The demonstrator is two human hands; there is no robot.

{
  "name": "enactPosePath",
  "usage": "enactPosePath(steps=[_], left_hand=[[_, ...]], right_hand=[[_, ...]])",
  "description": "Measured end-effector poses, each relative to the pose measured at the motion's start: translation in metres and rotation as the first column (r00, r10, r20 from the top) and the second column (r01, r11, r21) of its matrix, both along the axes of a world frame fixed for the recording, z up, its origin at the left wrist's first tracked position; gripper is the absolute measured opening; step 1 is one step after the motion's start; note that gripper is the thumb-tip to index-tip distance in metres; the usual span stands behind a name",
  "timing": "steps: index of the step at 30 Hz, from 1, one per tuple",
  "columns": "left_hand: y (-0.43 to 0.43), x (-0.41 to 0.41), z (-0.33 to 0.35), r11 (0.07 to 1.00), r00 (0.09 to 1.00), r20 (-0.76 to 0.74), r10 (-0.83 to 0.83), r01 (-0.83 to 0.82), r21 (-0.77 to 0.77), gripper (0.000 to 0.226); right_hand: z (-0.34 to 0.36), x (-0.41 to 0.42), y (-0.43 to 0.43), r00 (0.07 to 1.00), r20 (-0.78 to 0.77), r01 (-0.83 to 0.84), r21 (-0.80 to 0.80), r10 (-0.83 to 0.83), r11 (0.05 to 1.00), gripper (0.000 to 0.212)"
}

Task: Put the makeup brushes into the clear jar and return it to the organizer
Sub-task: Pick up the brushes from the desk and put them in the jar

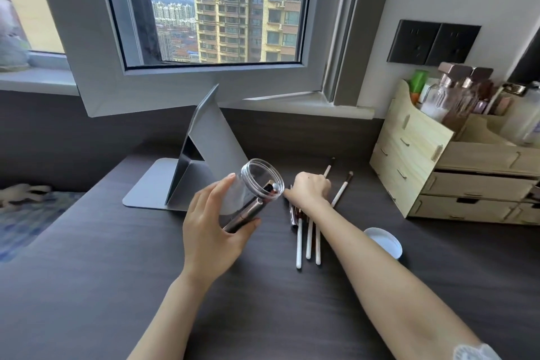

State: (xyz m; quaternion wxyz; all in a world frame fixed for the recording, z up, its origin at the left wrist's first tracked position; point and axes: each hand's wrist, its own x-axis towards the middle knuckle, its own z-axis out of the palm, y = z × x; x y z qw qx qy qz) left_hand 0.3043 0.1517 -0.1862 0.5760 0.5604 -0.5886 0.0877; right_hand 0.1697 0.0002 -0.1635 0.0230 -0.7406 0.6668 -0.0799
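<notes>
clear jar (257, 187) tilted, lidless (one brush inside), white-handled brushes (308, 238) on desk, wooden organizer (415, 149) right

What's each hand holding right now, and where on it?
Left hand grips the clear jar around its body, tilted. Right hand is down on the brushes; whether it grips one cannot be told.

Dark wood-grain counter (87, 257), folding grey mirror stand (201, 152) near its back edge, white round lid (384, 241) lying flat at the right, open grey window frame (204, 79) showing tall apartment blocks, two black wall sockets (432, 42), patterned blue fabric (26, 213) at left.
</notes>
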Motion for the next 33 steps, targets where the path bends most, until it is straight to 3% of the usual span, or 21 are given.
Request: enactPosePath(steps=[3,6,8,11,14,17,22,25,28,30,33], left_hand=[[0.0,0.0,0.0,1.0,1.0,-0.013,-0.011,0.011,0.006,0.072],[0.0,0.0,0.0,1.0,1.0,-0.015,-0.008,0.008,0.013,0.074],[-0.001,0.001,-0.001,1.0,1.0,-0.014,-0.008,0.008,0.021,0.076],[0.0,-0.001,0.0,1.0,1.0,-0.002,-0.014,0.014,0.016,0.076],[0.002,-0.004,0.001,1.0,0.999,0.025,-0.027,0.027,0.003,0.075],[0.003,-0.007,0.001,0.999,0.998,0.043,-0.052,0.052,-0.006,0.074],[0.004,-0.006,0.0,0.999,0.999,0.007,-0.047,0.047,0.006,0.074],[0.005,-0.006,0.002,0.999,0.999,0.032,-0.043,0.043,-0.009,0.07],[0.005,-0.007,0.002,0.998,0.997,0.057,-0.053,0.054,-0.017,0.07],[0.005,-0.007,0.001,0.998,0.997,0.063,-0.053,0.055,-0.021,0.07],[0.004,-0.006,0.001,0.998,0.996,0.075,-0.049,0.052,-0.034,0.07]], right_hand=[[0.007,0.001,-0.002,0.993,0.119,0.011,0.057,-0.017,0.998,0.03],[0.021,-0.011,0.004,0.907,0.42,-0.053,0.093,0.009,0.994,0.04],[0.032,-0.024,0.017,0.73,0.681,-0.181,0.104,0.063,0.978,0.045],[0.052,-0.048,0.052,0.329,0.94,-0.306,0.01,0.095,0.952,0.03],[0.064,-0.068,0.083,-0.003,0.983,-0.331,-0.176,0.186,0.927,0.017],[0.07,-0.075,0.108,-0.186,0.947,-0.29,-0.308,0.263,0.906,0.008],[0.07,-0.067,0.128,-0.223,0.854,-0.13,-0.504,0.47,0.854,0.003],[0.07,-0.06,0.131,-0.24,0.798,-0.026,-0.574,0.552,0.818,0.015],[0.063,-0.046,0.134,-0.216,0.825,-0.112,-0.552,0.522,0.826,0.018],[0.052,-0.037,0.133,-0.101,0.854,-0.203,-0.519,0.51,0.83,0.013],[0.032,-0.032,0.133,0.239,0.824,-0.243,-0.462,0.514,0.853,0.015]])
